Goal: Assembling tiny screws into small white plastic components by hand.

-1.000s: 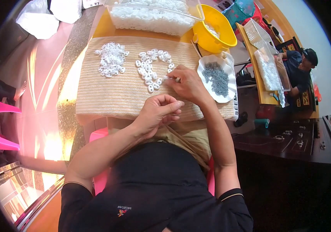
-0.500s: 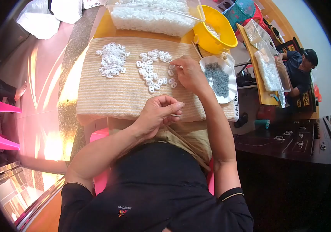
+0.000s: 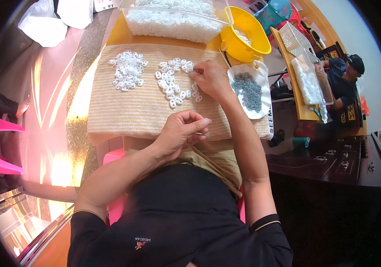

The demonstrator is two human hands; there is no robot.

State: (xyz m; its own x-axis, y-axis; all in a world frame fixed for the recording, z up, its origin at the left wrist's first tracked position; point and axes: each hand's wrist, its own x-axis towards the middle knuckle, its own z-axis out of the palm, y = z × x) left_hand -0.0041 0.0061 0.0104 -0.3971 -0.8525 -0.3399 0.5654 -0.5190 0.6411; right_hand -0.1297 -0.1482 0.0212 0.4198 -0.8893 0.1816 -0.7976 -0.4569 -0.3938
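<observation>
On the striped cloth [image 3: 119,111] lie spread white pieces [image 3: 169,80]; the right hand [image 3: 212,80], fingertips narrowed, has moved to their upper-right end, now within reach. The left hand [image 3: 180,132] pinches narrowly; whether either holds anything, I cannot tell.

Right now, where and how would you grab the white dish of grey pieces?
Probably by the wavy rim of the white dish, coming from the right with finger and thumb: grey pieces cover its middle, and the right hand and wrist crowd its left side.
</observation>
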